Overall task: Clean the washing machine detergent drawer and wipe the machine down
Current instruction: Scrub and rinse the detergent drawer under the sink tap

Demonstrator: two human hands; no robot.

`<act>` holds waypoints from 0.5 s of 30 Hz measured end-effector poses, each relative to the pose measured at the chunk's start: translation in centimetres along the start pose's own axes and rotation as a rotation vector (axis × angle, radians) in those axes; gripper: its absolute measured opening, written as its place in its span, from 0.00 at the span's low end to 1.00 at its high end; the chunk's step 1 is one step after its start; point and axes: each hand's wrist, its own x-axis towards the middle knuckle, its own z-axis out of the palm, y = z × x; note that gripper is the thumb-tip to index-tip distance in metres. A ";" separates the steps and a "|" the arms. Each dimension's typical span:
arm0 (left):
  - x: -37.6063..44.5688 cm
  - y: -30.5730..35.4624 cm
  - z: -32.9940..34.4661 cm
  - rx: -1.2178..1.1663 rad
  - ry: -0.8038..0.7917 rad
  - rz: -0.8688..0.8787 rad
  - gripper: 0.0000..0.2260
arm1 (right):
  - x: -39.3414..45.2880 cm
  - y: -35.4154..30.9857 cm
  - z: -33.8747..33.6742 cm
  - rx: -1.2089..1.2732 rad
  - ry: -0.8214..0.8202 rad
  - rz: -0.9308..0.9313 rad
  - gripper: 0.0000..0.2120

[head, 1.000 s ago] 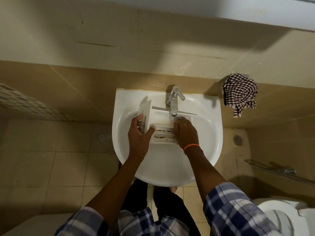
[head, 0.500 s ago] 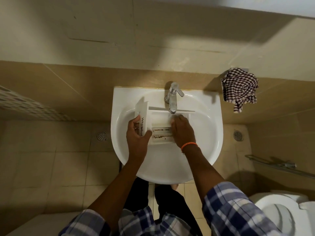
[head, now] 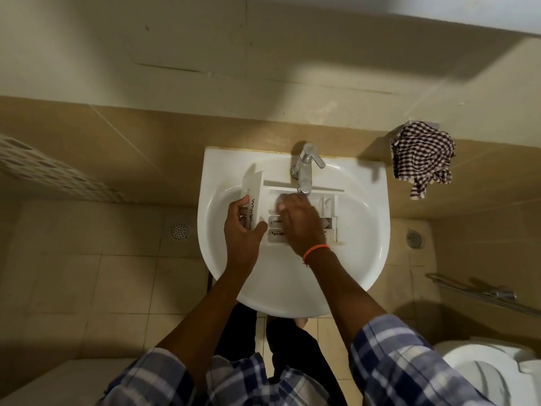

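A white detergent drawer (head: 329,205) lies across the bowl of a white washbasin (head: 366,230), under the chrome tap (head: 306,168). My left hand (head: 241,232) grips the drawer's front panel, which carries black lettering. My right hand (head: 300,222) lies flat on the drawer's middle compartments, fingers pointing toward the tap's spout and blurred. An orange band circles that wrist. Dark grime shows in the near compartments. Whether water runs from the tap I cannot tell.
A checked cloth (head: 421,159) hangs on the tiled wall right of the basin. A toilet (head: 483,373) stands at the lower right, with a metal rail (head: 480,293) above it. Floor drains (head: 180,230) sit either side of the basin.
My right hand has slid left across the drawer, uncovering the right-hand compartments. My left hand keeps its grip on the front panel.
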 end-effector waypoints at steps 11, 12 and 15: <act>-0.4 0.0 0.4 0.015 0.021 0.014 0.28 | -0.5 -1.8 0.9 -0.365 -0.060 0.392 0.27; -0.4 0.0 0.4 0.022 0.023 0.022 0.28 | -0.1 -2.7 1.2 -0.404 -0.111 0.375 0.26; -0.2 -0.1 0.2 0.043 0.017 0.029 0.29 | -0.4 -2.6 0.6 -0.452 -0.132 0.308 0.26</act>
